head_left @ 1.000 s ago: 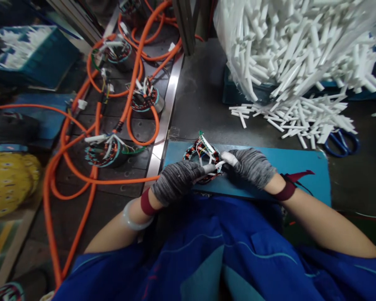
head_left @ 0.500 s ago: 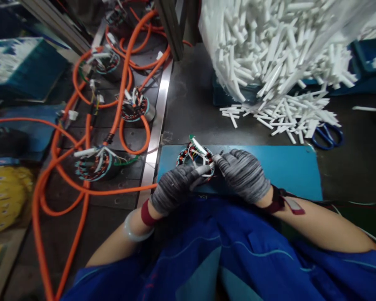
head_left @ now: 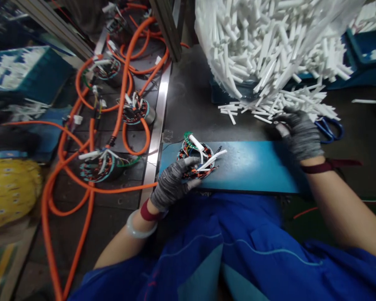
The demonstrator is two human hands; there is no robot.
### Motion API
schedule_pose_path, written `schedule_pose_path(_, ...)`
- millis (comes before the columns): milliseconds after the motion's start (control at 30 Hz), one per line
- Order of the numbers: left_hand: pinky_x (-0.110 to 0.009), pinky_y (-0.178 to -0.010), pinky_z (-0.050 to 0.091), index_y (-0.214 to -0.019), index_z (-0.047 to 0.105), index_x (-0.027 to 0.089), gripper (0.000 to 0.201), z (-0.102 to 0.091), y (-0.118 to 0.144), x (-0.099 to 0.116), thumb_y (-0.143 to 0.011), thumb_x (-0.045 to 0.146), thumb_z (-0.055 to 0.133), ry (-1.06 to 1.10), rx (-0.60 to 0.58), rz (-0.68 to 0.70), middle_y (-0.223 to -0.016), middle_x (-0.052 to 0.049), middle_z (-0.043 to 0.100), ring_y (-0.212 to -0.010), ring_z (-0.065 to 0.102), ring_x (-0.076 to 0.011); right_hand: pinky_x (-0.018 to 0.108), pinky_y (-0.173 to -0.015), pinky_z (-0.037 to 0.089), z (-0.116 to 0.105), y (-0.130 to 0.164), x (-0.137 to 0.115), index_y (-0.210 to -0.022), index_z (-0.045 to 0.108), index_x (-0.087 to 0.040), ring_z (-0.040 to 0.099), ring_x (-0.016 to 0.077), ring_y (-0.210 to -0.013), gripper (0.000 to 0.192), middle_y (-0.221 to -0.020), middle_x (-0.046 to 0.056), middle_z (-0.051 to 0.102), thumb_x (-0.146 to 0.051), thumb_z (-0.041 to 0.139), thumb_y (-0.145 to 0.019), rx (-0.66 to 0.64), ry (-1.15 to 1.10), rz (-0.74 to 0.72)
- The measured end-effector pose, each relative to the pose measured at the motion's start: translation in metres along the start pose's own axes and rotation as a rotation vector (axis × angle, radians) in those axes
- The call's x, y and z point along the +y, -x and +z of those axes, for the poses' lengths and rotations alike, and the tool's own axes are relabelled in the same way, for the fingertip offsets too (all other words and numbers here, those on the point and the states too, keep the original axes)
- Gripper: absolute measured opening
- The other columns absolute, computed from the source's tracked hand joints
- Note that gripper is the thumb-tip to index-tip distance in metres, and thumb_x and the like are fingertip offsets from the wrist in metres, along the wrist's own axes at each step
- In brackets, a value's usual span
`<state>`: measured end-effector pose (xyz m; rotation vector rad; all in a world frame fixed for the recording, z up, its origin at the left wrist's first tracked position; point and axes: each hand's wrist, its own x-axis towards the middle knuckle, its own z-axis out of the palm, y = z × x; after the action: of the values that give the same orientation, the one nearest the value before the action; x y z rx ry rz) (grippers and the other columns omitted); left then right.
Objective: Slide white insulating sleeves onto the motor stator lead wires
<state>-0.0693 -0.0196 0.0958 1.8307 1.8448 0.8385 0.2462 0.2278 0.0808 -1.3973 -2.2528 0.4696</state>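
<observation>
A round motor stator (head_left: 196,161) with copper windings, coloured wires and white sleeves lies on a blue mat (head_left: 253,167) in front of me. My left hand (head_left: 173,184), in a grey knit glove, grips the stator's near edge. My right hand (head_left: 299,133), also gloved, rests far to the right on the loose white sleeve tubes (head_left: 288,106) spilled on the bench, fingers curled over them. Whether it holds a tube is hidden.
A big clear bag of white tubes (head_left: 269,42) fills the top right. Blue scissors (head_left: 330,127) lie beside my right hand. On the left, several stators with orange cables (head_left: 113,125) sit on a dark conveyor. A metal rail (head_left: 155,133) divides conveyor and bench.
My right hand has left the stator and moved right and away to the pile of white tubes. My left hand stays on the stator, which now shows a sleeved lead sticking out.
</observation>
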Motion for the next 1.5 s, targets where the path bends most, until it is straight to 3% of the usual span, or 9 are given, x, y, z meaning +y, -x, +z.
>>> schedule_pose_path(67, -0.04, -0.102, 0.062, -0.134, 0.062, 0.022, 0.051, -0.001, 0.001, 0.001, -0.087, 0.028, 0.079, 0.065, -0.023, -0.058, -0.127, -0.007, 0.075, -0.114, 0.074, -0.024, 0.045, -0.116, 0.042, 0.008, 0.027, -0.025, -0.123, 0.072, -0.013, 0.061, 0.0284, -0.133, 0.031, -0.136, 0.022, 0.068, -0.031, 0.058, -0.102, 0.138, -0.322, -0.044)
schedule_pose_path(133, -0.04, -0.101, 0.062, -0.136, 0.062, 0.021, 0.054, -0.002, 0.001, 0.001, -0.085, 0.029, 0.081, 0.121, -0.046, -0.12, -0.129, -0.007, 0.075, -0.114, 0.074, -0.0245, 0.039, -0.094, 0.058, 0.02, 0.056, -0.054, -0.121, 0.071, -0.021, 0.074, 0.022, -0.099, 0.027, -0.109, 0.01, 0.078, -0.037, 0.061, -0.101, -0.003, -0.461, -0.095)
schedule_pose_path(200, -0.04, -0.1, 0.062, -0.136, 0.062, 0.021, 0.056, -0.001, 0.001, 0.001, -0.084, 0.029, 0.082, 0.169, -0.058, -0.173, -0.129, -0.008, 0.075, -0.114, 0.074, -0.0252, 0.038, -0.089, 0.06, 0.033, 0.078, -0.079, -0.115, 0.074, -0.024, 0.075, 0.0221, -0.095, 0.025, -0.107, 0.005, 0.079, -0.038, 0.07, -0.095, -0.268, -0.603, -0.123)
schedule_pose_path(267, -0.04, -0.101, 0.061, -0.135, 0.063, 0.021, 0.057, -0.001, 0.001, 0.001, -0.082, 0.029, 0.082, 0.195, -0.062, -0.196, -0.129, -0.008, 0.075, -0.115, 0.074, -0.0258, 0.039, -0.089, 0.06, 0.047, 0.087, -0.093, -0.11, 0.076, -0.023, 0.074, 0.0224, -0.095, 0.024, -0.105, 0.005, 0.079, -0.038, 0.07, -0.093, -0.329, -0.655, -0.107)
schedule_pose_path(667, -0.037, -0.097, 0.063, -0.133, 0.065, 0.021, 0.059, -0.004, -0.002, 0.0, -0.077, 0.027, 0.085, 0.275, -0.079, -0.222, -0.123, -0.005, 0.076, -0.108, 0.075, -0.0233, 0.04, -0.093, 0.061, 0.066, 0.076, -0.099, -0.113, 0.079, -0.021, 0.076, 0.0227, -0.098, 0.034, -0.109, 0.007, 0.082, -0.045, 0.076, -0.089, -0.628, -0.962, -0.071)
schedule_pose_path(800, -0.037, -0.092, 0.065, -0.125, 0.07, 0.022, 0.043, 0.012, 0.006, 0.006, -0.083, 0.025, 0.08, 0.029, 0.11, -0.064, -0.112, -0.006, 0.08, -0.1, 0.078, -0.023, 0.048, -0.102, 0.059, 0.069, 0.082, -0.111, -0.122, 0.076, -0.024, 0.076, 0.025, -0.106, 0.032, -0.117, 0.011, 0.08, -0.038, 0.053, -0.103, -0.494, -0.687, -0.327)
schedule_pose_path(933, -0.037, -0.084, 0.067, -0.115, 0.074, 0.022, 0.025, 0.033, 0.009, 0.007, -0.09, 0.021, 0.067, -0.259, 0.382, 0.169, -0.099, -0.007, 0.081, -0.089, 0.079, -0.0233, 0.042, -0.086, 0.065, 0.079, 0.076, -0.117, -0.109, 0.077, -0.024, 0.076, 0.0216, -0.083, 0.033, -0.091, 0.008, 0.08, -0.024, 0.045, -0.101, -0.355, -0.611, -0.56)
schedule_pose_path(1233, -0.034, -0.093, 0.065, -0.124, 0.071, 0.021, 0.034, 0.028, 0.004, -0.002, -0.09, 0.022, 0.067, -0.084, 0.259, 0.156, -0.109, -0.007, 0.08, -0.099, 0.078, -0.0212, 0.043, -0.072, 0.062, 0.064, 0.101, -0.126, -0.112, 0.078, -0.022, 0.077, 0.0301, -0.079, 0.033, -0.092, 0.015, 0.081, -0.042, 0.055, -0.101, -0.112, -0.265, -0.384)
schedule_pose_path(1500, -0.037, -0.094, 0.064, -0.125, 0.072, 0.02, 0.037, 0.039, 0.003, -0.002, -0.088, 0.023, 0.068, -0.161, 0.265, 0.095, -0.109, -0.009, 0.079, -0.1, 0.077, -0.0245, 0.033, -0.038, 0.044, 0.084, 0.091, -0.137, -0.086, 0.073, -0.023, 0.051, 0.02, -0.034, 0.071, -0.042, 0.001, 0.053, -0.063, 0.019, -0.107, -0.677, -0.715, -0.061)
